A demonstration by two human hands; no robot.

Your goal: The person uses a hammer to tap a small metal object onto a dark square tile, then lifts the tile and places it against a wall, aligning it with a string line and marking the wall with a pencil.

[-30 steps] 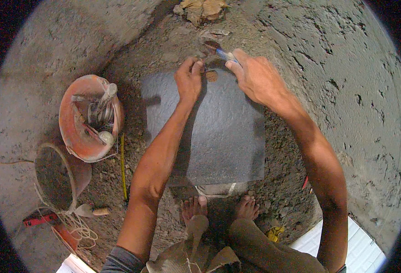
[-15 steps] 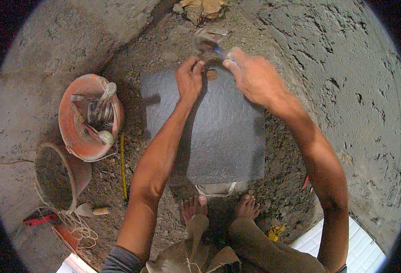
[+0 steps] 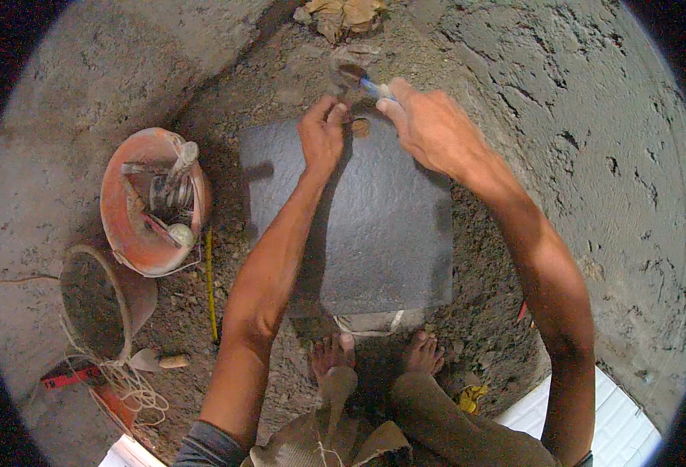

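A dark grey stone-textured tile (image 3: 390, 226) lies in front of my feet, with a small round hole (image 3: 361, 128) near its far edge showing brown through it. My left hand (image 3: 323, 136) is closed at that far edge, just left of the hole. Thumb and finger pinch together there; what they grip is too small to make out. My right hand (image 3: 429, 124) is wrapped round a blue-handled hammer (image 3: 370, 86), beyond the tile's far edge. The hammer's dark head is slightly blurred and sits just beyond my left fingertips.
At left stand an orange bucket (image 3: 116, 222) with tools inside and a second bucket (image 3: 127, 319) tipped open. A trowel (image 3: 147, 359), tangled cord (image 3: 144, 401) and yellow strip (image 3: 210, 288) lie nearby. Rough plastered wall (image 3: 592, 156) rises at right; crumpled paper (image 3: 343, 17) lies beyond.
The hammer and my right hand have shifted slightly left and up, and the hammer looks less blurred. My left hand and the tile stay nearly in place.
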